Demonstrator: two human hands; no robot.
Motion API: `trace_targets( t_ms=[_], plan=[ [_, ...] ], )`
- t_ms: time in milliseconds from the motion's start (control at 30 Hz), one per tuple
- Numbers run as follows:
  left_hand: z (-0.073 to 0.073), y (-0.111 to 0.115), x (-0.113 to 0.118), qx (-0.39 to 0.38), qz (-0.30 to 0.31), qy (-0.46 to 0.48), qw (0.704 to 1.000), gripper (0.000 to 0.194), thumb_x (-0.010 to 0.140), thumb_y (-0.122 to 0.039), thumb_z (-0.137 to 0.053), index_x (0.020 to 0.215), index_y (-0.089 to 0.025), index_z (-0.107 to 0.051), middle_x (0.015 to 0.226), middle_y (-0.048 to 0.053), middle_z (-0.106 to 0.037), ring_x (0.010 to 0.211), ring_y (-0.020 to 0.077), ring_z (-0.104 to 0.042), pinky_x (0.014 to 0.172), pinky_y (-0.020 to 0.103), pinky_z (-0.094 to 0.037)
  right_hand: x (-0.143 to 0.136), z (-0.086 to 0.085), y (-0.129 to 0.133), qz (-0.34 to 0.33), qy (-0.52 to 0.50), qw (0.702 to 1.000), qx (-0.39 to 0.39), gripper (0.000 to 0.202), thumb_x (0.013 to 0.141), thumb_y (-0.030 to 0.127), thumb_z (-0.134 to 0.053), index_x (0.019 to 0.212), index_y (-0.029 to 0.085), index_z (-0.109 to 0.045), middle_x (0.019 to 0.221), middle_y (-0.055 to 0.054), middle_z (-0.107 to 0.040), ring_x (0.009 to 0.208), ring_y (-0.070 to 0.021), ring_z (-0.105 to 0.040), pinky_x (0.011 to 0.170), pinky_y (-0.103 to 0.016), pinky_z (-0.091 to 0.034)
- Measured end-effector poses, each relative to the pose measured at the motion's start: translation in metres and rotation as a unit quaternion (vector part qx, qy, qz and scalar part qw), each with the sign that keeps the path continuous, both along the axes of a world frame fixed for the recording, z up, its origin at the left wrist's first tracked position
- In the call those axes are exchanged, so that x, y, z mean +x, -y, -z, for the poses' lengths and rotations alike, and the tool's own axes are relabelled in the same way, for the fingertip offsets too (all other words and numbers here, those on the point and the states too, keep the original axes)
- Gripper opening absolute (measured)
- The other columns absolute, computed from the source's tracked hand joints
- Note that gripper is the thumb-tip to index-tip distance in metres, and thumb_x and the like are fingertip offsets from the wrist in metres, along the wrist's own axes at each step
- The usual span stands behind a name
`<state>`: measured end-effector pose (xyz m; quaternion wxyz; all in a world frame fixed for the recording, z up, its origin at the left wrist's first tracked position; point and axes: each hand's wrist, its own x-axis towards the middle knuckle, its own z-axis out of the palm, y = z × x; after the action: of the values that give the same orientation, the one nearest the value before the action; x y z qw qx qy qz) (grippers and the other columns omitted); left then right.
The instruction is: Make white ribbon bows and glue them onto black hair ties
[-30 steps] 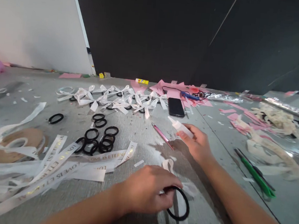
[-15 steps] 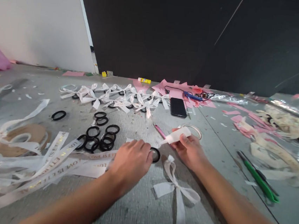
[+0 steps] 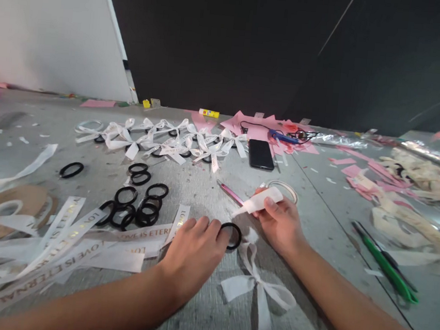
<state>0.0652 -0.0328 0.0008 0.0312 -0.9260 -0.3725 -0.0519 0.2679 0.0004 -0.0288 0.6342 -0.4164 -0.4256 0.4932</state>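
Observation:
My left hand (image 3: 196, 251) has its fingers curled at the left side of a black ring (image 3: 231, 236), pinching its edge. In my right hand (image 3: 277, 220) is a small white glue bottle (image 3: 262, 200), its thin tip pointing left and down, just above the ring. A white ribbon bow (image 3: 257, 283) lies on the grey surface below, close to the ring. Left of my left hand are several loose black rings (image 3: 147, 212) and printed white ribbon strips (image 3: 125, 262).
Tied white bows (image 3: 183, 143) lie in rows further back, beside a black phone (image 3: 261, 155). A pink pen (image 3: 230, 193) is behind the bottle tip. Green-handled scissors (image 3: 389, 269) lie at the right. A ribbon roll (image 3: 17, 208) is at the far left.
The view has shifted slightly. The ring held by my left hand is a little nearer and more in the open. The bottle remains in my right hand.

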Motion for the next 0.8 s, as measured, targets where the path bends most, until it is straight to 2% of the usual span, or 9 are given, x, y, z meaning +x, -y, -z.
trace_targets(
  t_ms=[167,267,367,567,700,800],
  plan=[
    [0.005,0.003,-0.007,0.029,0.017,0.042,0.999,0.02,0.09,-0.011,-0.051,0.107,-0.015,-0.061,0.094,0.007,-0.066,0.081,0.0245,-0.061,0.064,0.039,-0.054,0.001,-0.004,-0.001,0.015,0.003,1.0,-0.004,0.026,0.067,0.043,-0.082,0.081,0.023,-0.072,0.07,0.001,-0.057,0.057,-0.0121,-0.049,0.052,-0.027,-0.039],
    [0.008,0.006,-0.003,0.033,0.043,0.069,0.996,0.022,0.092,-0.016,-0.052,0.112,-0.015,-0.06,0.099,0.007,-0.065,0.081,0.0236,-0.059,0.064,0.038,-0.053,0.004,-0.002,-0.001,0.029,0.048,0.998,-0.018,0.031,0.065,0.044,-0.083,0.084,0.022,-0.071,0.069,0.001,-0.057,0.057,-0.0125,-0.049,0.053,-0.027,-0.039],
    [0.01,0.004,0.003,0.017,0.052,0.069,0.996,0.024,0.093,-0.016,-0.051,0.116,-0.014,-0.059,0.103,0.008,-0.065,0.085,0.0245,-0.059,0.069,0.039,-0.054,0.008,0.003,0.0,0.025,0.1,0.994,-0.027,0.031,0.07,0.043,-0.081,0.09,0.023,-0.069,0.074,0.001,-0.059,0.064,-0.0153,-0.053,0.058,-0.029,-0.043],
    [0.012,-0.004,0.002,-0.064,0.061,0.083,0.993,0.016,0.091,-0.007,-0.05,0.1,-0.013,-0.063,0.099,0.009,-0.066,0.092,0.0251,-0.059,0.079,0.042,-0.056,0.009,0.007,0.001,0.021,0.135,0.99,-0.017,0.027,0.077,0.042,-0.076,0.094,0.024,-0.067,0.079,0.0,-0.06,0.068,-0.0163,-0.055,0.064,-0.03,-0.045],
    [0.015,-0.007,-0.005,-0.054,0.058,0.122,0.989,0.023,0.089,0.0,-0.046,0.098,-0.012,-0.063,0.107,0.012,-0.065,0.099,0.0244,-0.058,0.085,0.04,-0.055,0.009,0.005,0.002,0.025,0.152,0.988,-0.01,0.028,0.078,0.046,-0.074,0.094,0.024,-0.066,0.079,-0.001,-0.059,0.068,-0.0173,-0.055,0.065,-0.031,-0.046],
    [0.015,-0.005,-0.004,-0.031,0.042,0.141,0.989,0.021,0.09,-0.005,-0.048,0.104,-0.012,-0.063,0.111,0.012,-0.064,0.099,0.0255,-0.057,0.084,0.042,-0.054,0.009,0.004,0.003,0.022,0.136,0.99,-0.015,0.029,0.076,0.046,-0.076,0.093,0.024,-0.067,0.08,-0.001,-0.06,0.069,-0.0174,-0.056,0.066,-0.031,-0.047]
  ],
)
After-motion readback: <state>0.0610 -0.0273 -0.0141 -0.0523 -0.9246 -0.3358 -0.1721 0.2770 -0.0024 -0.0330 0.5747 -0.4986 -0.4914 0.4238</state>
